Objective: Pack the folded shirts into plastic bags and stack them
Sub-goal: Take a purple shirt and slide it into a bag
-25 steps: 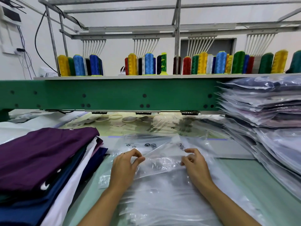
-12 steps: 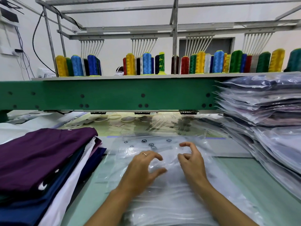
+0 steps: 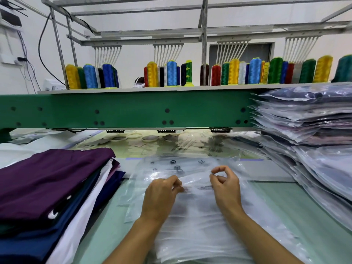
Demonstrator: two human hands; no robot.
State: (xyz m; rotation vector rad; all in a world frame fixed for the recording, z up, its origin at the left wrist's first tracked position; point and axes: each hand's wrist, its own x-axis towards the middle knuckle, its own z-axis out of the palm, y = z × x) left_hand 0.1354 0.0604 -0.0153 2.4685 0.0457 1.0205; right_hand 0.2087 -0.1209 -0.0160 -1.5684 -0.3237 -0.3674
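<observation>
Plastic bags point(image 3: 200, 225) lie in a loose clear stack on the pale green counter point(image 3: 276, 206), directly under both grips and running back beneath the forearms. The left grip point(image 3: 162, 193) is curled knuckles-up with its fingertips on the top bag. They are blurred, so whether it pinches the film cannot be told. The right grip point(image 3: 224, 187), just beside it, has thumb and forefinger bent into a nearly closed ring. Whether clear film sits between them cannot be told either.

Left of the left grip, close to the bags' edge, rises a pile of folded shirts point(image 3: 47, 183), purple on top with navy and white beneath. Right of the right grip stands a tall stack of bagged shirts point(image 3: 314, 130). Beyond the fingertips a green machine beam point(image 3: 123, 109) spans the view, with thread cones point(image 3: 171, 73) in yellow, blue, red and green on the shelf above it.

Small dark symbols are printed near the far end of the top bag, and a line of tiny text lies between the grips. Neither is legible.
</observation>
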